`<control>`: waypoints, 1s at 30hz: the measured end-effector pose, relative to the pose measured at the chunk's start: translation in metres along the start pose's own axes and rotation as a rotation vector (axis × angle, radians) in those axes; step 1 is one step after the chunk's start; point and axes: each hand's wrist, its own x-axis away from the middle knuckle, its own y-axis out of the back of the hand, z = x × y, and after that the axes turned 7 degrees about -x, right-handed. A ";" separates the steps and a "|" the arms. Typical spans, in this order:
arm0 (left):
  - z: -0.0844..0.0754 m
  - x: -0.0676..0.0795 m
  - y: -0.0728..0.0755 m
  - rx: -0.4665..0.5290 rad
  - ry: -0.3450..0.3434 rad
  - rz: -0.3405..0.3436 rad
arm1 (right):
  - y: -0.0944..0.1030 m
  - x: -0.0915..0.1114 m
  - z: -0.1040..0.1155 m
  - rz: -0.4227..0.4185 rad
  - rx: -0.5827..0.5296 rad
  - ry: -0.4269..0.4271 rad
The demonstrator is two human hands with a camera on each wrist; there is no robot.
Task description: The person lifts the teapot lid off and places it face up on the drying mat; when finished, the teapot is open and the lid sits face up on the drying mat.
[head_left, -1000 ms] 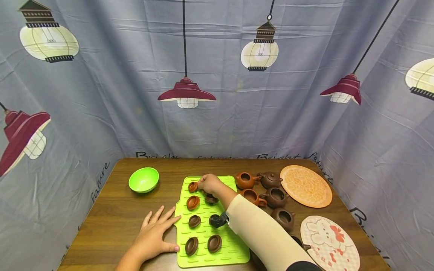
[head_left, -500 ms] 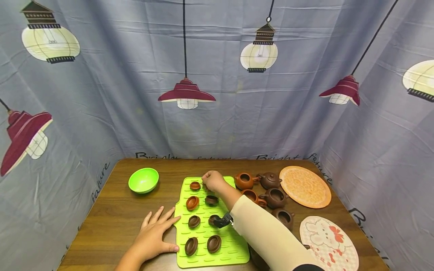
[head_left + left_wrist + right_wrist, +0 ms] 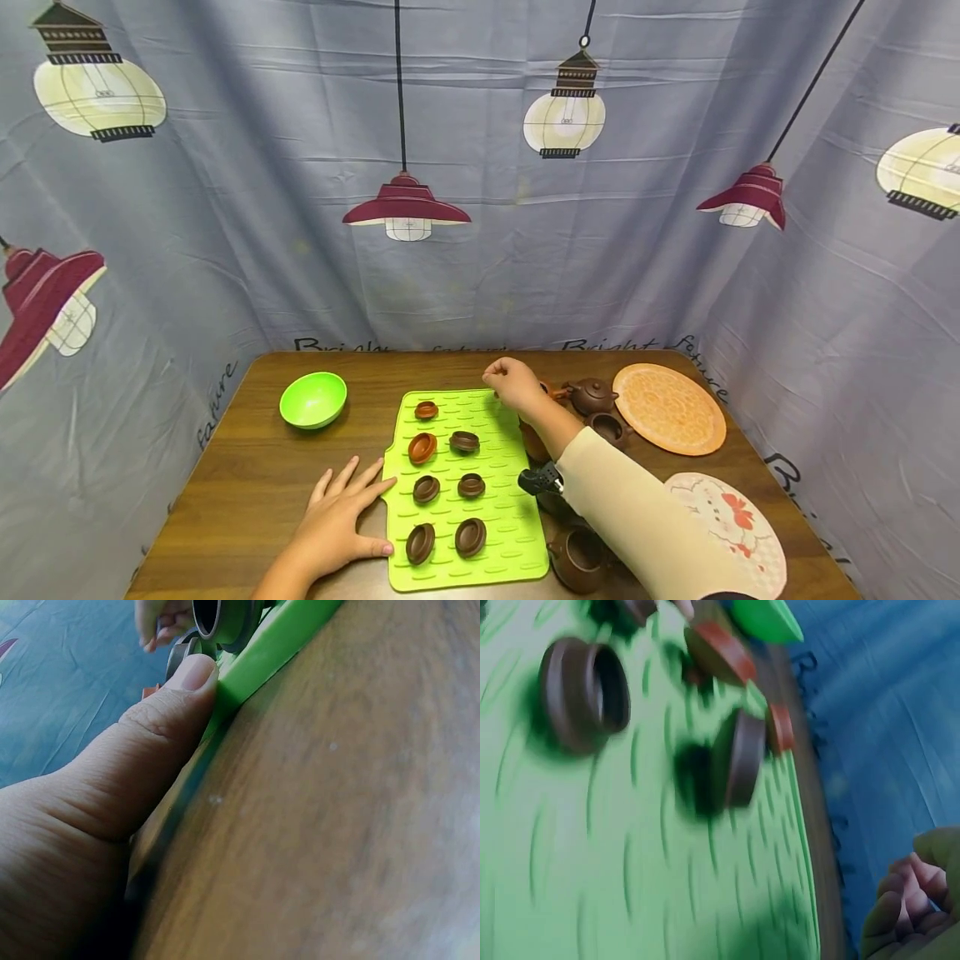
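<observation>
My left hand [image 3: 337, 512] lies flat with spread fingers along the left edge of the green ridged mat [image 3: 502, 533]. Its thumb [image 3: 169, 712] presses that edge in the left wrist view. Over the mat's far right corner is my right hand [image 3: 517, 385], fingers loosely curled around nothing visible. Upturned teapot lids lie on the mat in two columns. Two are orange: a small lid [image 3: 426, 409] at the far left and a larger lid [image 3: 422, 448] below it. Others are brown, such as this lid [image 3: 464, 442] nearest my right hand and this one [image 3: 470, 537] in front.
Right of the mat stand several teapots; a brown pot [image 3: 581, 558] sits in front and a lidded one [image 3: 592, 397] at the back, others partly behind my right arm. A green bowl [image 3: 313, 400] is at back left. An orange round mat [image 3: 671, 408] and a rabbit-print mat [image 3: 735, 525] lie far right.
My right hand has left the small orange lid and moved right, past the brown lid, to the mat's far right corner. The small lid now sits alone. My left hand stays put.
</observation>
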 end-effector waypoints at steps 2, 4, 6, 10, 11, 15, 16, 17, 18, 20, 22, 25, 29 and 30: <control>0.002 0.000 0.000 -0.003 0.007 0.010 | 0.012 0.000 -0.003 -0.033 0.001 -0.002; 0.003 0.001 0.001 -0.005 0.014 0.015 | 0.024 0.000 -0.007 -0.062 0.008 0.004; 0.004 0.002 0.001 -0.004 0.020 0.016 | 0.035 -0.001 -0.010 -0.087 0.022 0.008; 0.004 0.002 0.000 0.000 0.025 0.018 | 0.058 -0.001 -0.015 -0.127 0.059 0.022; 0.004 0.002 0.000 0.003 0.025 0.017 | 0.064 0.000 -0.017 -0.136 0.063 0.028; 0.003 0.002 0.000 0.010 0.017 0.007 | 0.090 0.003 -0.026 -0.164 0.086 0.048; 0.003 0.001 0.000 0.013 0.015 0.004 | 0.097 0.004 -0.028 -0.176 0.102 0.048; 0.003 0.001 0.000 0.014 0.013 0.002 | 0.103 0.006 -0.031 -0.185 0.117 0.045; 0.003 0.001 -0.001 0.012 0.012 0.002 | 0.110 0.008 -0.034 -0.198 0.133 0.040; 0.003 0.000 -0.001 0.009 0.010 0.006 | 0.122 0.012 -0.039 -0.226 0.174 0.030; 0.003 -0.001 -0.001 0.008 0.008 0.012 | 0.132 0.016 -0.044 -0.242 0.201 0.002; 0.002 -0.001 -0.001 0.005 0.003 0.019 | 0.144 0.020 -0.049 -0.251 0.233 -0.043; 0.002 -0.001 -0.002 0.006 0.001 0.016 | 0.151 0.022 -0.057 -0.248 0.280 -0.070; 0.002 -0.001 -0.002 0.007 0.002 0.015 | 0.152 0.022 -0.059 -0.247 0.290 -0.072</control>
